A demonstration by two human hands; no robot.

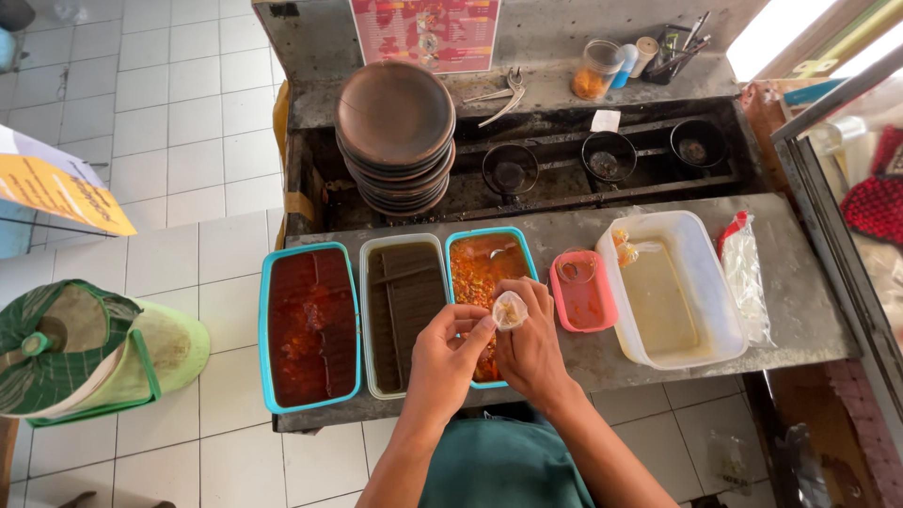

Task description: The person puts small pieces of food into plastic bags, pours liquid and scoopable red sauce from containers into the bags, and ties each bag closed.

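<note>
On the counter (564,221), a teal tub of dark red sauce (310,325) is sitting leftmost, its long axis running away from the person. The left hand (450,353) is pinching a small clear plastic bag (509,309) from the left, fingers closed on it. The right hand (531,343) is gripping the same bag, which is bunched upward above the chili sauce tub (480,263). A white container (673,292) is sitting farther right.

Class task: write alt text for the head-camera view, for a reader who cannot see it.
Both hands, left hand and right hand, pinch a small clear plastic bag above three sauce tubs on a grey counter; stacked brown plates stand behind.
</note>
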